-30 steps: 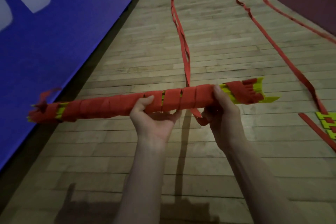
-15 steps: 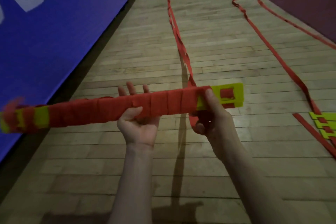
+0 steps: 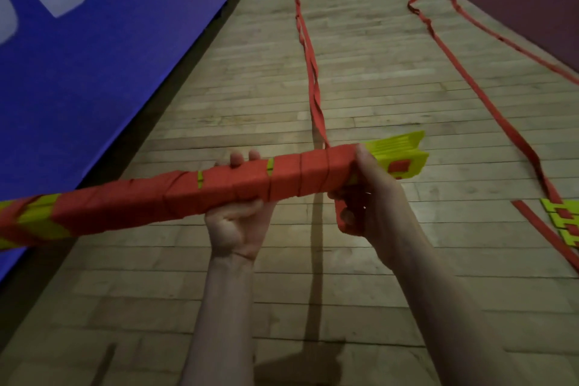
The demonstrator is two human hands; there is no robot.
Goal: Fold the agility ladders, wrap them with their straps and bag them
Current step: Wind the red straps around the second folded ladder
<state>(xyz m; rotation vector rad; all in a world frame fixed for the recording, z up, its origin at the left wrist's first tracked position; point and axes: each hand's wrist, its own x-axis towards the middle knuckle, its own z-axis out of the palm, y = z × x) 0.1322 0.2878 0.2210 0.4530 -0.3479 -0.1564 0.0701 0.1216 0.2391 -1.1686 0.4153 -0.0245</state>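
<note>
Wrapping continues: left hand [image 3: 238, 226] cradles the bundle [image 3: 194, 194] mid-length, held crosswise above the floor [image 3: 391, 97]; right hand [image 3: 369, 197] grips its right end, pinching the strap [image 3: 313, 84] trailing away.

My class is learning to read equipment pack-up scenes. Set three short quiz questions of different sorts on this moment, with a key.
1. True or false: the wrapped ladder bundle lies on the wooden floor.
2. Which of the hands grips the bundle beside its bare yellow rung ends? A) left hand B) right hand
3. Fill in: the loose red strap runs from the bundle away along the ____.

Key:
1. False; both hands hold it up.
2. B.
3. Floor.
</note>
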